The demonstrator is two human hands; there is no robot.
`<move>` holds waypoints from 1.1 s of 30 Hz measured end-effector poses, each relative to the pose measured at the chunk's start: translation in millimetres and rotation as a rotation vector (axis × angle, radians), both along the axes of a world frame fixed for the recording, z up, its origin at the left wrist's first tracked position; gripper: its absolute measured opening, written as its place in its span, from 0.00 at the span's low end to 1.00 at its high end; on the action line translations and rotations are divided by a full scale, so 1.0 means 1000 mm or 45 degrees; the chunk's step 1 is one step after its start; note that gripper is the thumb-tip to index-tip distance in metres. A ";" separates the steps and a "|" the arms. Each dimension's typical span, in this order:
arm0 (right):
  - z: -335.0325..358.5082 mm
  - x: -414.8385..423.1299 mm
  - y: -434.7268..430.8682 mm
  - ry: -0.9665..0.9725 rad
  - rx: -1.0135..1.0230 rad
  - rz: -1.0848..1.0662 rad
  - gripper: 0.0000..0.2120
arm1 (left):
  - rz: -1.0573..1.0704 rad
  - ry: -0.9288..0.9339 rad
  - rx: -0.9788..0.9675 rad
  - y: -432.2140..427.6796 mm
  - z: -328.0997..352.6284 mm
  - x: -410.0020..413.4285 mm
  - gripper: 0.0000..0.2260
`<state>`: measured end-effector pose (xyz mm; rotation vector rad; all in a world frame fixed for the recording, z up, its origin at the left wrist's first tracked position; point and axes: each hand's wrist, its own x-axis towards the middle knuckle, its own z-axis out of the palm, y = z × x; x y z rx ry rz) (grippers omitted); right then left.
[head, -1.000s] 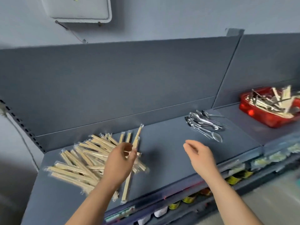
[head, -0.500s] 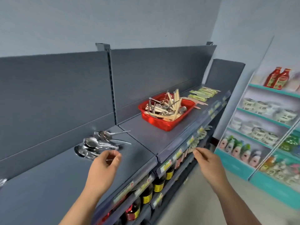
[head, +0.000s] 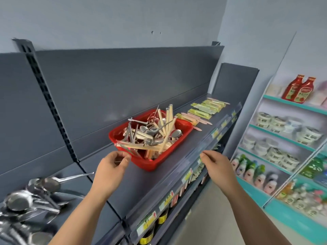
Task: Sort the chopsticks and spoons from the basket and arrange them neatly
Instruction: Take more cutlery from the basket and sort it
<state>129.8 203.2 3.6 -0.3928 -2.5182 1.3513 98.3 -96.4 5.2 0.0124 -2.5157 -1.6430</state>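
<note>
Both hands reach toward the red basket. The left hand is at the basket's near left corner with its fingers curled, thumb close to the forefinger, right below the ends of wrapped chopsticks that stick out over the rim; whether it has pinched anything I cannot tell. The right hand hangs to the right of the basket, over the clear price rail, fingers loosely bent and holding nothing. Nearer than the basket and well to its left, a pile of steel spoons lies on the grey shelf, blurred, with one long handle pointing toward the basket. The basket sits on that shelf, heaped with wrapped chopsticks and more cutlery crossing at all angles, some chopsticks standing up against its far side. Just beyond the basket lie flat yellow-green packets in a row. Far to the right of the basket, a teal rack carries two red sauce bottles.
</note>
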 end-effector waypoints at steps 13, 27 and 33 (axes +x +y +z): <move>0.004 -0.197 -0.001 -0.058 0.012 0.393 0.13 | 0.224 -0.113 -0.514 0.024 -0.015 -0.183 0.12; -0.032 -0.330 -0.011 -0.017 1.021 0.952 0.14 | 0.280 -0.445 -0.769 0.043 -0.042 -0.224 0.04; -0.035 -0.360 -0.009 -0.096 0.870 1.137 0.07 | 0.437 -0.225 -0.687 0.046 -0.034 -0.221 0.07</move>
